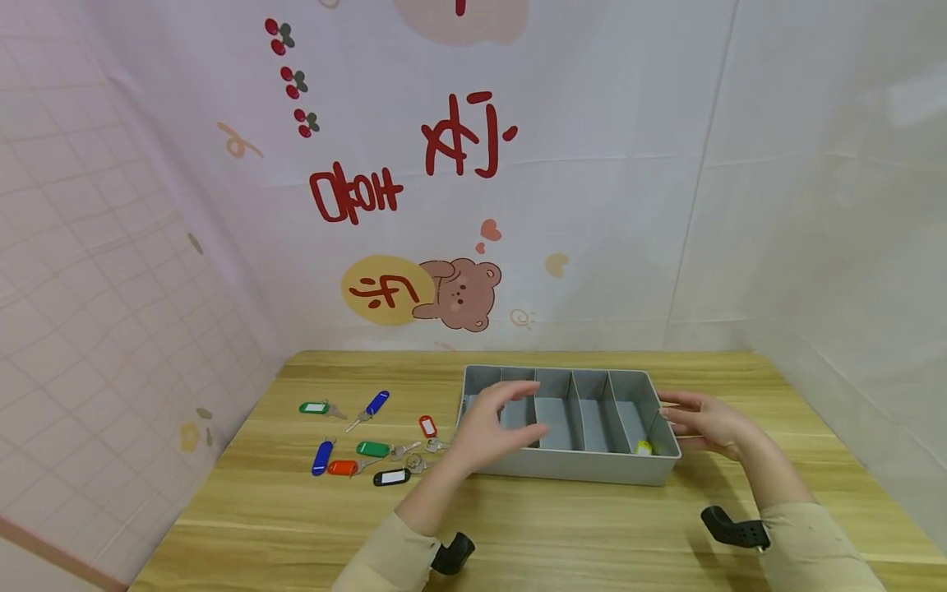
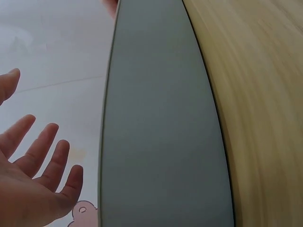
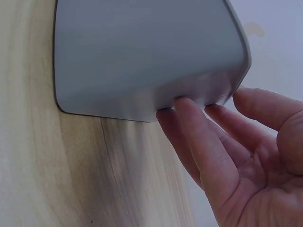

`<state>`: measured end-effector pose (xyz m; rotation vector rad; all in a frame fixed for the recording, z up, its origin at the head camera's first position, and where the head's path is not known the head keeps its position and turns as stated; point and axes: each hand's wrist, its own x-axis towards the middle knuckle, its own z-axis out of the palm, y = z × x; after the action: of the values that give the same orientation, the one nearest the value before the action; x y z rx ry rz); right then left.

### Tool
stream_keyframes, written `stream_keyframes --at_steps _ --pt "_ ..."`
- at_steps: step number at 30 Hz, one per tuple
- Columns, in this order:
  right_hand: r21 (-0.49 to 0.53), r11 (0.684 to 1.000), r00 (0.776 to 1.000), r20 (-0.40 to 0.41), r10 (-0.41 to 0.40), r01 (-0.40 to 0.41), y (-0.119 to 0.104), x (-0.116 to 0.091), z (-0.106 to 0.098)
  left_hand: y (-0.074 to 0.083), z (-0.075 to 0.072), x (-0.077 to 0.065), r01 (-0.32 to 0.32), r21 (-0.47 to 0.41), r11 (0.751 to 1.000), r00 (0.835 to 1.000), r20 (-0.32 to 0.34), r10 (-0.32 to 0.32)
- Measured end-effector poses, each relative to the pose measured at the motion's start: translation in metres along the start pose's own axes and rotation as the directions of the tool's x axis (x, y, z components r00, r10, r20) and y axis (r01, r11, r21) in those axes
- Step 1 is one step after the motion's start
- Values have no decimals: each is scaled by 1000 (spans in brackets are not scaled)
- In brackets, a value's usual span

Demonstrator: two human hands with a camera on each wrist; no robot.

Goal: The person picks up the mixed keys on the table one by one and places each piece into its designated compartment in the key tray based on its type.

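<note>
A grey box (image 1: 570, 466) with several divided compartments sits on the wooden table. Its rightmost compartment contains a yellow tag (image 1: 644, 448), of which only a part shows. My left hand (image 1: 481, 432) hovers over the box's left portion, fingers and thumb spread apart with nothing between them. At the opposite end, my right hand (image 3: 241, 161) touches the outside of the short wall with extended fingertips, its thumb close to the rim. The left wrist view shows the box's long front wall (image 2: 161, 118) beside the spread left hand.
Left of the box lie several tagged keys: green tags (image 1: 372, 449), blue tags (image 1: 321, 458), red tags (image 1: 427, 426) and a black tag (image 1: 391, 477). A printed white cloth (image 1: 592, 205) hangs behind the table (image 1: 577, 534).
</note>
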<state>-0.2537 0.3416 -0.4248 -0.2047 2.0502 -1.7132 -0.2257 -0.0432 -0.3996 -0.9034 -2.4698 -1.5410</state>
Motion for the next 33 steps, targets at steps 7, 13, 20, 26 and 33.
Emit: stream_keyframes --at_steps 7,13,20,26,33 --pt "-2 1000 1000 -6 0 0 1 1 0 -12 -15 -14 3 32 999 1000 -3 -3" --pt "10 1000 1000 6 -1 1 1 1 -1 -27 -27 -25 35 37 999 999 -13 -35" --pt "1 1000 1000 -5 2 -2 1 1 -1 -41 -45 -36 44 67 997 998 -49 -41" --pt "-11 1000 1000 -19 7 -7 1 0 0 -53 -62 -45 88 102 991 993 -82 -79" --pt "0 1000 1000 -5 -1 1 1 0 0 -66 -81 -57 108 140 984 991 -91 -96"
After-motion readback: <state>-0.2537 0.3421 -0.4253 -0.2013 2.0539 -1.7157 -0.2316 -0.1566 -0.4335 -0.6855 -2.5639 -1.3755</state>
